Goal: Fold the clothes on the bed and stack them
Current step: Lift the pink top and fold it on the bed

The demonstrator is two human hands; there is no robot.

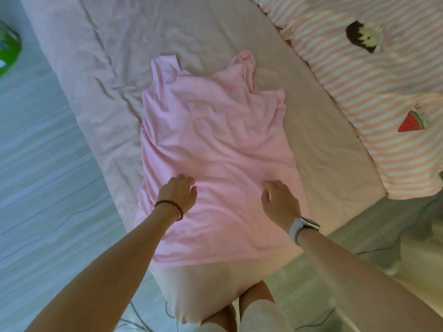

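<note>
Pale pink sheeting covers the bed (100,68), creased toward its left side; a pale wood-grain floor (36,188) runs along the left edge, with a green object (8,47) at the far left that is too blurred to name. Spread flat in the middle of the bed lies a pink sleeveless top (215,140), straps pointing away from the person, hem hanging just over the near corner of the mattress, its cloth rumpled. Both hands rest palm-down on its lower half — the left hand (178,195), a red bead bracelet (171,208) on its wrist, near the left side seam; the right hand (279,200), a white watch (303,227) on its wrist, near the right seam; fingers on each lie loosely spread and grip nothing. Along the right lies a pink-and-white striped blanket (359,80) with a watermelon patch (411,122).
</note>
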